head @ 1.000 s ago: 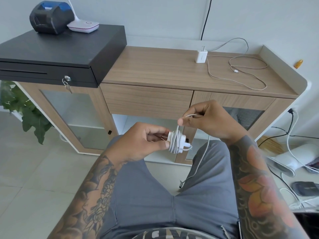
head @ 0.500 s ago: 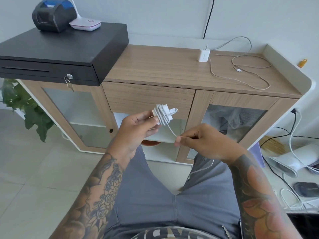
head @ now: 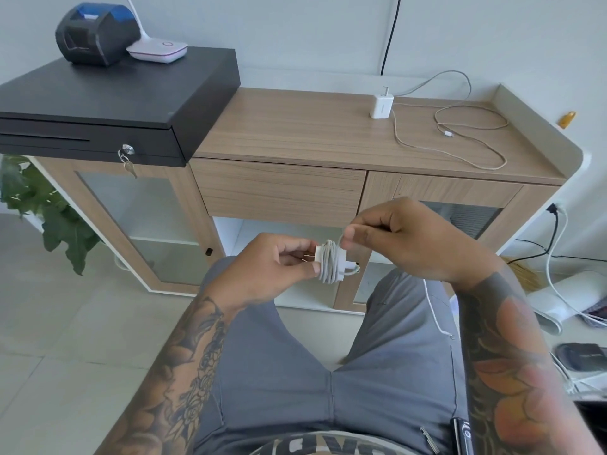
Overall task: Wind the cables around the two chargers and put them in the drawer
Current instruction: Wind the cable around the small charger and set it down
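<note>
My left hand [head: 272, 267] grips a white charger [head: 330, 266] above my lap, with several turns of its white cable wrapped around it. My right hand [head: 404, 238] pinches that cable [head: 432, 310] just right of the charger; the loose tail hangs down past my right thigh. A second white charger [head: 381, 106] lies on the wooden cabinet top [head: 295, 133], its cable [head: 460, 136] sprawled unwound to the right. The wooden drawer [head: 279, 188] below the top is closed.
A black cash drawer [head: 124, 103] with a key sits on the cabinet's left, bearing a black printer [head: 95, 31] and a white device [head: 157, 49]. A plant [head: 42, 205] stands at left. Cables and clutter [head: 578, 310] lie on the floor at right.
My left hand brought the charger back down from in front of the drawer. My right hand rose from below and carried the cable over the charger, so less cable hangs loose.
</note>
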